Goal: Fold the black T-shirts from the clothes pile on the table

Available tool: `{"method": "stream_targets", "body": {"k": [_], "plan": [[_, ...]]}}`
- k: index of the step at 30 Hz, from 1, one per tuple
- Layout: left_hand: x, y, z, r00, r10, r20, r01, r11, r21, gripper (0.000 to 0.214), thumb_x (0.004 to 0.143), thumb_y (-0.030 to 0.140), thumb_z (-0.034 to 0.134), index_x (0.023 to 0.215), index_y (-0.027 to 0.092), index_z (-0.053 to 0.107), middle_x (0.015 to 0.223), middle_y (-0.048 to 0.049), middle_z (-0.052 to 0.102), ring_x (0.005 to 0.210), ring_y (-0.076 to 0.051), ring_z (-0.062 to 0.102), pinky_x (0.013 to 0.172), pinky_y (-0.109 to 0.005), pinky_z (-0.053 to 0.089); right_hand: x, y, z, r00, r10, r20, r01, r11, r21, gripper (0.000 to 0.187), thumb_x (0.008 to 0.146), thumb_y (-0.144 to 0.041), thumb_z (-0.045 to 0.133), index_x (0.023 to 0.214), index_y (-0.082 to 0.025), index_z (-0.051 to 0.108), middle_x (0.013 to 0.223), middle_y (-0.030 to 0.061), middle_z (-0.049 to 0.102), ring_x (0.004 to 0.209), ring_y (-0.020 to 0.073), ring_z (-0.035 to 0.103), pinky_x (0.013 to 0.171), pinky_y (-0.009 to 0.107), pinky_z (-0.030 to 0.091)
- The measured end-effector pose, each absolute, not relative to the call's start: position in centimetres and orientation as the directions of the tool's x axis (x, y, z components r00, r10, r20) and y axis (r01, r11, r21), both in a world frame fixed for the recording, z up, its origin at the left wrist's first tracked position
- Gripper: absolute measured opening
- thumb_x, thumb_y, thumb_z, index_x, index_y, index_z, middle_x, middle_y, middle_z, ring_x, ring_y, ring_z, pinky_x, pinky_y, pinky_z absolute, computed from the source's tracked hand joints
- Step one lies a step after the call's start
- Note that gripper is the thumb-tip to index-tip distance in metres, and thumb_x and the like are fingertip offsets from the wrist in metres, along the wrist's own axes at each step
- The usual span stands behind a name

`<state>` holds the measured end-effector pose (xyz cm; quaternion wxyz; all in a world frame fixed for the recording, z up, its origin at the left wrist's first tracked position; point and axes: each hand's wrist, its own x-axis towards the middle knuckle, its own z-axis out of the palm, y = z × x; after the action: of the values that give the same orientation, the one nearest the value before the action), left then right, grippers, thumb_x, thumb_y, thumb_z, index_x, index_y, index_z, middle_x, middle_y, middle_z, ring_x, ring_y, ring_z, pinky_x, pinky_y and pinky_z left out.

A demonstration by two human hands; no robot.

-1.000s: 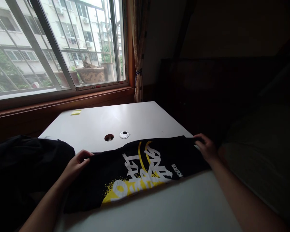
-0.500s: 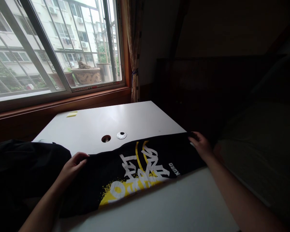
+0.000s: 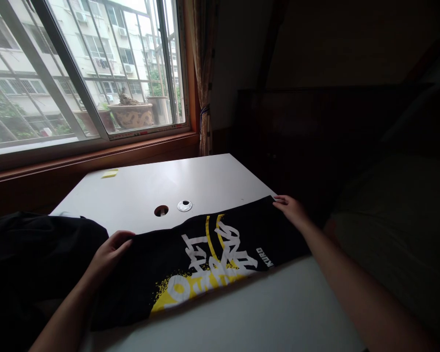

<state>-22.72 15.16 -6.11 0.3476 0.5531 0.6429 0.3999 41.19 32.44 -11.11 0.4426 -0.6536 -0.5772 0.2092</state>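
A black T-shirt (image 3: 190,264) with white and yellow lettering lies flat on the white table (image 3: 176,183). My left hand (image 3: 110,252) rests on the shirt's left edge with its fingers curled over the cloth, gripping it. My right hand (image 3: 289,208) is at the shirt's far right corner, near the table's right edge, its fingertips pinching the corner of the cloth.
A pile of dark clothing (image 3: 33,264) lies at the table's left. A cable hole (image 3: 161,210) and its round cover (image 3: 184,206) are just beyond the shirt. A yellow note (image 3: 110,173) sits near the window sill. Dark furniture stands to the right.
My right hand has moved up and left along the shirt's right edge to its far corner. The left hand has stayed on the left edge. The camera shifted slightly.
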Motion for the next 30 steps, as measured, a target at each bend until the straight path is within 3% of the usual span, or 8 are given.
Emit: {"method": "stream_targets", "body": {"k": [7, 14, 17, 19, 26, 30], "plan": [[-22.2, 15.2, -5.3, -0.145, 0.989, -0.008, 0.436, 0.071, 0.897, 0.066, 0.066, 0.072, 0.076, 0.109, 0.023, 0.073, 0.107, -0.0089, 0.075, 0.101, -0.035, 0.07, 0.083, -0.041, 0.06, 40.8, 31.7, -10.4, 0.223, 0.95, 0.218, 0.537, 0.067, -0.841, 0.035, 0.074, -0.044, 0.079, 0.102, -0.024, 0.075, 0.099, 0.0083, 0.076, 0.095, 0.031, 0.071, 0.088, 0.045, 0.056], [-22.2, 15.7, -5.4, -0.095, 0.995, 0.003, 0.515, 0.047, 0.856, 0.064, 0.067, 0.073, 0.074, 0.109, 0.025, 0.076, 0.112, -0.0083, 0.075, 0.109, -0.035, 0.067, 0.097, -0.045, 0.053, 40.4, 31.5, -9.3, 0.246, 0.956, 0.158, 0.444, 0.034, -0.895, 0.063, 0.073, -0.042, 0.08, 0.131, -0.029, 0.061, 0.111, 0.0083, 0.071, 0.097, 0.0294, 0.071, 0.088, 0.046, 0.057], [-22.3, 16.0, -5.8, -0.1, 0.995, -0.002, 0.541, 0.056, 0.839, 0.063, 0.067, 0.075, 0.072, 0.103, 0.024, 0.076, 0.105, -0.0079, 0.076, 0.103, -0.035, 0.068, 0.094, -0.044, 0.054, 40.0, 32.3, -9.1, 0.256, 0.965, 0.066, 0.384, -0.039, -0.922, 0.072, 0.07, -0.041, 0.083, 0.135, -0.025, 0.057, 0.112, 0.0106, 0.072, 0.099, 0.0302, 0.071, 0.092, 0.047, 0.056], [-22.3, 16.0, -5.9, -0.111, 0.994, 0.0, 0.562, 0.063, 0.825, 0.062, 0.068, 0.077, 0.07, 0.099, 0.024, 0.075, 0.1, -0.007, 0.076, 0.099, -0.034, 0.069, 0.091, -0.042, 0.055, 39.5, 32.9, -8.9, 0.269, 0.962, 0.056, 0.366, -0.048, -0.929, 0.069, 0.069, -0.04, 0.083, 0.131, -0.024, 0.059, 0.106, 0.0106, 0.074, 0.097, 0.0309, 0.071, 0.09, 0.049, 0.056], [-22.2, 15.3, -5.6, -0.149, 0.988, 0.043, 0.514, 0.04, 0.857, 0.057, 0.07, 0.074, 0.071, 0.095, 0.023, 0.073, 0.093, -0.0056, 0.075, 0.094, -0.031, 0.069, 0.081, -0.037, 0.056, 38.6, 31.7, -6.8, 0.277, 0.898, 0.343, 0.318, 0.251, -0.914, 0.044, 0.075, -0.045, 0.077, 0.115, -0.028, 0.07, 0.113, 0.0067, 0.073, 0.111, 0.0315, 0.067, 0.096, 0.046, 0.055], [-21.8, 14.8, -3.8, -0.139, 0.988, 0.062, 0.47, 0.011, 0.883, 0.055, 0.068, 0.073, 0.074, 0.089, 0.022, 0.072, 0.085, -0.0043, 0.073, 0.084, -0.029, 0.068, 0.074, -0.036, 0.057, 39.8, 28.7, -4.7, 0.316, 0.848, 0.424, 0.343, 0.315, -0.885, 0.038, 0.081, -0.049, 0.071, 0.115, -0.033, 0.069, 0.119, 0.0041, 0.072, 0.111, 0.0298, 0.067, 0.093, 0.045, 0.057]]}}
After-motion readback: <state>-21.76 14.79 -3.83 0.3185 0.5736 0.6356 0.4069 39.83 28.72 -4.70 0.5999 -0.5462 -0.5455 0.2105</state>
